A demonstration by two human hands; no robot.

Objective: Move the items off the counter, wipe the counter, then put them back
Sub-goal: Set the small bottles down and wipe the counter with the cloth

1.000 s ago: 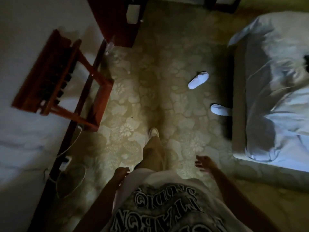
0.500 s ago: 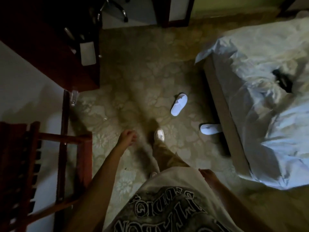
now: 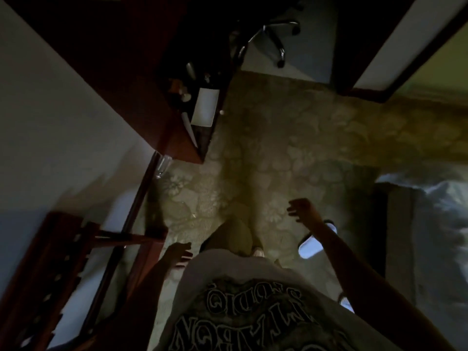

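Dark red wood, faintly glossy, forms the surface [image 3: 177, 145] at eleven o'clock — matt patterned carpet [image 3: 278, 153] below, shiny metal chair legs [image 3: 273, 29] at twelve, white cloth bedding [image 3: 440, 224] at three.

a dim, dark reddish-brown wooden table [image 3: 177, 145] carries a white rectangular paper sheet [image 3: 205, 106] near its front edge and several small dark items too blurred to identify. the pale floral-patterned carpet floor [image 3: 278, 153] holds a white slipper [image 3: 311, 245].

Counter [image 3: 177, 138] left, bed [image 3: 435, 224] right (slipper [image 3: 310, 248] between).
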